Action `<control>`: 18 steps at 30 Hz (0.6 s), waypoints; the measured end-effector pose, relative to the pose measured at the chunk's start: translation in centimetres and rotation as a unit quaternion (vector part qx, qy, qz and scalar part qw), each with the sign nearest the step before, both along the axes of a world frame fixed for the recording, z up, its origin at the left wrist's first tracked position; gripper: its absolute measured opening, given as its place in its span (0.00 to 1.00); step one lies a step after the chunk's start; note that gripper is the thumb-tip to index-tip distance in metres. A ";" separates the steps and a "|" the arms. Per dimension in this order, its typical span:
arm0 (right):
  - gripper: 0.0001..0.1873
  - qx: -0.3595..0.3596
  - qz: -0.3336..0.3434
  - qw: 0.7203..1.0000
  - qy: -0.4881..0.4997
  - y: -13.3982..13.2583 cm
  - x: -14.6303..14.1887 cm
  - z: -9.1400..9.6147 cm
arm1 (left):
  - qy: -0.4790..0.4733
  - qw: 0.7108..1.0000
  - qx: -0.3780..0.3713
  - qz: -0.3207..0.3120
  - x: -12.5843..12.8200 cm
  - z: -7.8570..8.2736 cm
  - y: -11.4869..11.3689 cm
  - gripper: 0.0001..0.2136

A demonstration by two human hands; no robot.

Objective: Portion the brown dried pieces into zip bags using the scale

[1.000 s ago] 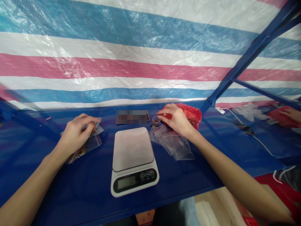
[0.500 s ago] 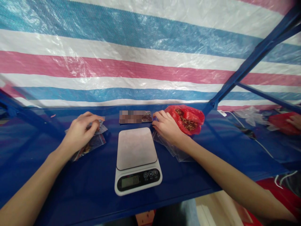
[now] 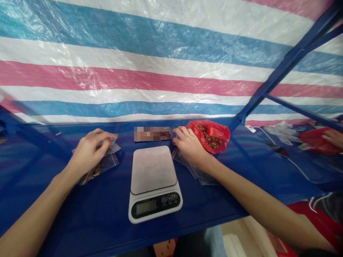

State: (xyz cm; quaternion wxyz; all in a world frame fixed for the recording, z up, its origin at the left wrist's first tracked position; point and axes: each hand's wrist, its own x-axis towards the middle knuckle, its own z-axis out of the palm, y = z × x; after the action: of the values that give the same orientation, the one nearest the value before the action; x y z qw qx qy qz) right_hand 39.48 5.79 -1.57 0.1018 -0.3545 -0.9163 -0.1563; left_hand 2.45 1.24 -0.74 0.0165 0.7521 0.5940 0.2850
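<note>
My left hand pinches the edge of a small clear zip bag. Just below it lies a second clear bag with something brown and printed inside. My right hand rests on a pile of clear plastic bags, its fingertips beside a red plastic bag full of brown seeds. Between my hands sits a white digital kitchen scale, bare on top, its display showing about zero. Behind the scale lies a flat card, blurred out.
A glossy blue table carries everything, with a striped tarpaulin behind it and a blue metal frame bar at the right. A white cable runs there, and a hand on a red bag appears at the far right, possibly a reflection.
My right hand has slid left and down onto the clear bags, and the small cup of brown seeds no longer shows. The red bag's seeds show more clearly. My left hand has barely moved.
</note>
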 end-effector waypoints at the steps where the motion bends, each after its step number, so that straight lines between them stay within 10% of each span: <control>1: 0.11 -0.003 0.008 1.000 0.015 0.0 0.1 0.1 | 0.000 1.000 -0.001 0.000 0.0 0.0 0.0 0.20; 7: 0.06 -0.020 -0.001 0.961 0.276 1.3 2.2 1.4 | -0.003 1.000 -0.007 0.012 0.1 0.2 -0.2 0.19; 18: 0.11 -0.169 -0.047 0.883 0.435 3.9 8.5 4.1 | -0.002 1.000 -0.010 0.020 0.0 0.3 -0.2 0.21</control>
State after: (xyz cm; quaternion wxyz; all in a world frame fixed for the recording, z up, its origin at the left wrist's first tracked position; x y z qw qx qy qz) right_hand 48.01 9.66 2.53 0.4215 -0.4417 -0.7743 0.1663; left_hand 2.46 1.07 -0.47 0.0193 0.7394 0.6115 0.2809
